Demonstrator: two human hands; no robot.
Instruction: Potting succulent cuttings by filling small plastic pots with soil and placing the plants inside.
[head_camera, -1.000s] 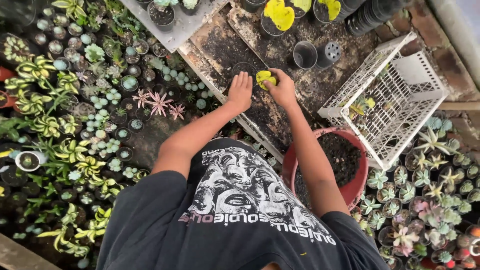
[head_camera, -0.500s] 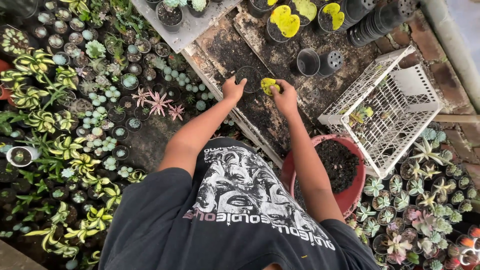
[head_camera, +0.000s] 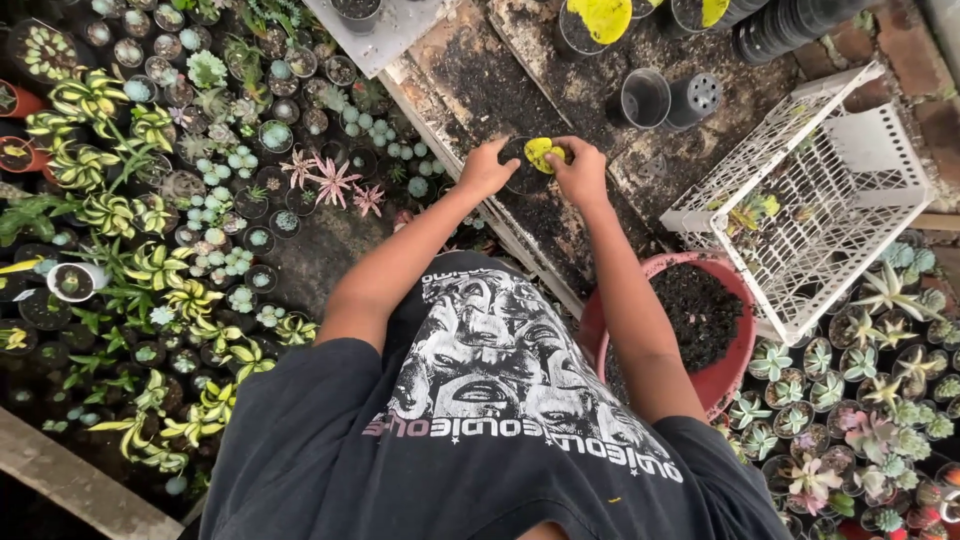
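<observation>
Left hand (head_camera: 487, 168) cups a small black pot (head_camera: 520, 166); right hand's (head_camera: 582, 172) grip pinches its yellow plant (head_camera: 542, 153).

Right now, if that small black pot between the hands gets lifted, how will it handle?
The small black pot probably flexes, looking thin like the empty pots nearby. Its yellow plant sits loose, likely fragile. Soil may spill if tipped.

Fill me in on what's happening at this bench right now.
A person leans over a soil-strewn board, both hands on a small black pot. The left hand steadies its rim; the right hand presses a yellow-green plant into it. A red tub of soil sits beside the right arm, a white crate beyond it.
</observation>
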